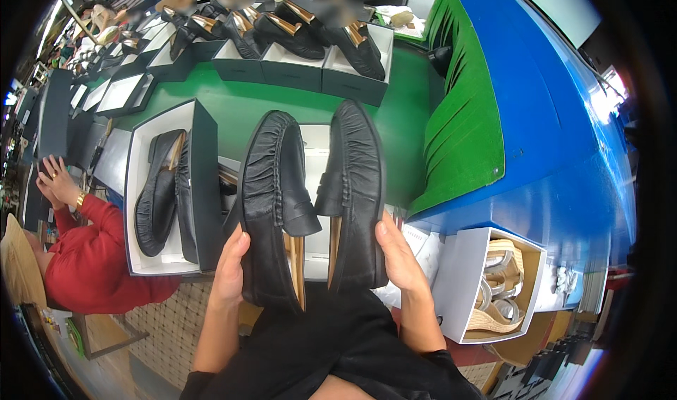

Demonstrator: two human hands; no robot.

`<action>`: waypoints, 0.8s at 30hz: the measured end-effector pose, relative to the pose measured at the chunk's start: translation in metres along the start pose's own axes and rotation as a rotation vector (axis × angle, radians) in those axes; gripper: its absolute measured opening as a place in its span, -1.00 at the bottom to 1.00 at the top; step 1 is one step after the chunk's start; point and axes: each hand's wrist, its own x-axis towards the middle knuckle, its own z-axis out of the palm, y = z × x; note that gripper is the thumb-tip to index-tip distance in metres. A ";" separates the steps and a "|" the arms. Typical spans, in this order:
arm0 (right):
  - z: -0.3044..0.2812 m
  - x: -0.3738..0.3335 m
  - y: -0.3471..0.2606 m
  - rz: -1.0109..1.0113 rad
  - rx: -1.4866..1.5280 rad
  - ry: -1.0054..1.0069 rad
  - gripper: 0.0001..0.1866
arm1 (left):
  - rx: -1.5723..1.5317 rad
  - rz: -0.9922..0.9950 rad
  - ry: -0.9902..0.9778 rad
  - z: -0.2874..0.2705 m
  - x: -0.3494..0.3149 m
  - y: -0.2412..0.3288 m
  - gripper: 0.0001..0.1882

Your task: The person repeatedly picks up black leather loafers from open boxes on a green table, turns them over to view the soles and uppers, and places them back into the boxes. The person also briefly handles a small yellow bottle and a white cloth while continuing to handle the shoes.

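Two black leather loafers with gathered toes are held up side by side, toes pointing away from me. My left hand [231, 265] grips the outer side of the left loafer [262, 167]. Around the outer side of the right loafer [358, 160] my right hand [400, 253] is closed. Both shoes have tan-gold insoles, and their heels hang near my dark clothing. Behind and between them, partly hidden, lies an open white-lined box [317, 139]. Just left stands another open dark box [206, 181] with a pair of black loafers [159, 202] inside.
Across the green tabletop [296, 102], several dark shoeboxes [293, 76] hold black loafers. A blue machine [543, 118] with a slit green curtain [462, 132] stands right. Near my right arm, a white box [458, 294] holds wedge sandals [502, 287]. A co-worker in red [113, 245] reaches in at left.
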 end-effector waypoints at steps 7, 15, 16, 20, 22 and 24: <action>0.000 0.000 0.007 -0.462 -0.212 0.499 -0.27 | -0.170 0.331 0.161 0.021 0.022 0.025 -0.52; 0.009 0.013 0.012 -0.933 -0.091 0.549 -0.34 | -0.171 0.627 0.059 0.037 0.049 0.058 -0.38; 0.013 0.011 0.009 -0.933 -0.064 0.559 -0.34 | -0.212 0.600 0.048 0.039 0.050 0.060 -0.38; 0.038 0.001 -0.003 -0.877 0.163 0.537 -0.24 | -0.370 0.476 -0.016 0.048 0.049 0.061 -0.35; 0.051 -0.005 -0.010 -0.805 0.415 0.440 -0.19 | -0.432 0.410 -0.069 0.050 0.048 0.058 -0.35; 0.061 -0.012 -0.016 -0.672 0.476 0.413 -0.16 | -0.521 0.327 -0.140 0.048 0.047 0.053 -0.36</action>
